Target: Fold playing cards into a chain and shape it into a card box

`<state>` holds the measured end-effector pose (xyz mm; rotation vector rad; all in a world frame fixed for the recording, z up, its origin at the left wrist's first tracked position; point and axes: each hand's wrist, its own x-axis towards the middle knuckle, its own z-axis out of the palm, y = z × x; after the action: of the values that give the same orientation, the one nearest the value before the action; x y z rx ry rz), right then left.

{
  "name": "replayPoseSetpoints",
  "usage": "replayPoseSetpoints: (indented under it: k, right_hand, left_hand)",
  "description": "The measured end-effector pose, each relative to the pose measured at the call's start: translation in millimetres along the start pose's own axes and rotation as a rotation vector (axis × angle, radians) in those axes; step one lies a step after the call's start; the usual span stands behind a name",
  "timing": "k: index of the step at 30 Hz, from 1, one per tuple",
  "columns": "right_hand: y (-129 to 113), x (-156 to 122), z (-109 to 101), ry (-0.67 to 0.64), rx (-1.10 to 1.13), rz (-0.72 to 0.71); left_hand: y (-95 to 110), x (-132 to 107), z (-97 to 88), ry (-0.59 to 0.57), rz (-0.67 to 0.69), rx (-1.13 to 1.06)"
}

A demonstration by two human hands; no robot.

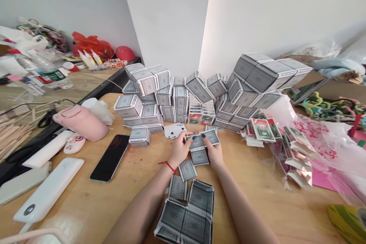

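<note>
My left hand (181, 148) and my right hand (214, 153) meet over the middle of the table, both closed on grey-backed playing cards (197, 142). Each thumb presses on top; the fingers beneath are hidden. Just below the held cards lies another card (200, 157), and two more loose cards (187, 170) trail toward me. Between my forearms sits a block of card boxes (188, 213) built from folded playing cards. A few face-up cards (175, 131) with clubs lie beyond my left hand.
Stacked card cubes (180, 99) line the table's back. Card packs (261, 129) and emptied cartons (299, 156) lie right, beside pink plastic (320, 137). On the left are a phone (111, 158), a white power bank (50, 188) and a pink tumbler (82, 122).
</note>
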<state>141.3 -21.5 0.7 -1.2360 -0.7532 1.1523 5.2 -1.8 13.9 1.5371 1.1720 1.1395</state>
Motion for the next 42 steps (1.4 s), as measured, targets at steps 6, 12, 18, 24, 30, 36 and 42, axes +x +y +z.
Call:
replayPoseSetpoints:
  k: [6,12,18,24,30,36,42]
  right_hand:
    - [0.6,-2.7,-0.4,-0.288,-0.045,0.099]
    - [1.5,2.6,-3.7,-0.067,0.105,0.057]
    - [2.5,8.7,-8.0,0.061,0.196,0.074]
    - [0.1,7.6,-6.9,0.049,0.221,0.108]
    - [-2.5,7.9,-8.5,0.046,0.277,0.138]
    - [-8.8,7.9,-9.7,0.010,0.348,0.168]
    - [-9.0,3.7,-5.5,-0.168,0.361,0.237]
  left_hand:
    - [-10.2,6.6,-11.3,0.200,-0.045,0.043]
    - [-7.8,5.7,-23.7,0.270,0.046,0.236]
    - [-21.2,9.9,-25.4,0.248,0.232,0.635]
    - [-28.3,11.8,-25.7,0.161,0.238,0.722]
    - [-19.9,10.5,-27.9,0.135,0.270,0.797]
    - [-21.7,4.5,-27.8,0.140,0.191,0.857]
    - [-14.6,4.6,-25.1,0.189,0.418,0.588]
